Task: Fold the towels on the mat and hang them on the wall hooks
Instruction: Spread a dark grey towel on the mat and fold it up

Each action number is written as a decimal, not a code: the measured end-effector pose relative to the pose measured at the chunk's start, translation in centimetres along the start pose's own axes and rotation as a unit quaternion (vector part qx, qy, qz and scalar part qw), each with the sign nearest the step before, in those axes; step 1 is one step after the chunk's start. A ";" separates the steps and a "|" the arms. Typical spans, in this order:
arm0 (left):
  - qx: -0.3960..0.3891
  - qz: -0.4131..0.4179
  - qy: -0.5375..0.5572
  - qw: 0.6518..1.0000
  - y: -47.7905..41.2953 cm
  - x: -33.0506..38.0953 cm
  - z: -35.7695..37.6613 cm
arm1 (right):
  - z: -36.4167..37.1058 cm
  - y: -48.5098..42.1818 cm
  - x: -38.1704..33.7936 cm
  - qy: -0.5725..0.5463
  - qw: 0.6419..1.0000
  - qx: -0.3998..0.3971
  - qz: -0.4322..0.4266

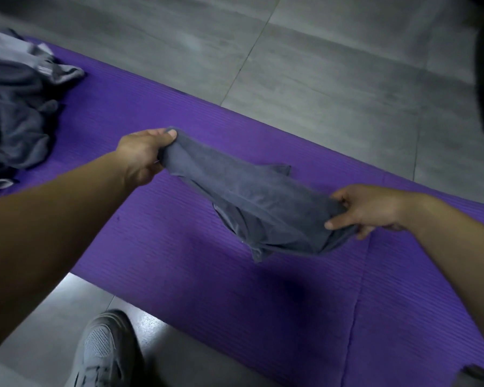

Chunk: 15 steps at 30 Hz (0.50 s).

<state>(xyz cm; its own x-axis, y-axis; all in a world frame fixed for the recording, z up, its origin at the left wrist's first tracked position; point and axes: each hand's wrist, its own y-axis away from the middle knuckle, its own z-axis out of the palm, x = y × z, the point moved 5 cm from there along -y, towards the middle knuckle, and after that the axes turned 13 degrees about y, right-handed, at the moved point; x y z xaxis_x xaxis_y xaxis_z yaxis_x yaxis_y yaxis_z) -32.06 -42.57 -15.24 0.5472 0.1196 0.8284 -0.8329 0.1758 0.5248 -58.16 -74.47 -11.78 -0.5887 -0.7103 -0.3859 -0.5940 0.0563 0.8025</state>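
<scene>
1. So the person is standing over a purple mat (179, 269) that runs diagonally across the frame, with a grey sneaker (106, 350) poking in at the bottom edge on the tiled floor (319, 65)
2. Both hands are busy with one dark grey towel (252, 202), stretched mid-frame and held up over the mat. It's bunched and sagging in the middle, one corner flopping down toward the mat
3. Left hand (141, 156), centre-left of the frame, is clamped on one end of the towel, thumb on top and fingers curled under
4. Right hand (366, 209), over at the right, pinches the other end, thumb below and fingers wrapped over the cloth
5. Upper left of the frame there's a heap of more towels (14, 107) lying crumpled on the mat, well apart from the one in hand, so plenty left to do
6. My read: this is the very start of folding this towel, just getting it opened out. No hooks or wall in view at all
7. Next move probably calls for finding the actual corners, pulling it taut and flat, then laying it on the mat for a clean fold. Right now the grip looks like bunched cloth, not corners
</scene>
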 end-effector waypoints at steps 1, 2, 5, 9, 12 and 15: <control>0.005 0.004 -0.009 1.000 0.3 0.0 -0.1 | -0.1 -0.2 0.5 0.037 0.999 0.001 0.032; 0.017 0.006 -0.017 1.000 0.5 0.1 -0.4 | -0.4 -0.6 1.1 0.051 0.997 0.019 0.061; 0.055 0.003 -0.065 0.996 1.3 1.1 -1.5 | -0.9 -1.3 1.4 -0.107 0.986 0.089 0.095; 0.069 -0.007 -0.152 0.986 2.5 2.3 -4.4 | -1.0 -2.6 -1.8 -0.364 0.920 0.141 0.029; 0.081 0.015 -0.204 0.975 2.4 2.9 -8.8 | -1.0 -3.7 -5.0 -0.406 0.903 0.138 -0.017; 0.078 0.024 -0.179 0.980 2.8 3.1 -13.1 | -1.6 -4.7 -7.8 -0.352 0.916 0.187 -0.042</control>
<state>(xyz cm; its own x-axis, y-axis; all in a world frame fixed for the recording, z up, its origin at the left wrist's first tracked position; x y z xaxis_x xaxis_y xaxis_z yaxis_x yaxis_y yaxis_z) -31.61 -28.89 -13.82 0.4652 -0.2322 0.8542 -0.8752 0.0240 0.4831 -49.91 -70.26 -11.82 -0.6621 -0.1015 -0.7425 -0.7219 0.3522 0.5956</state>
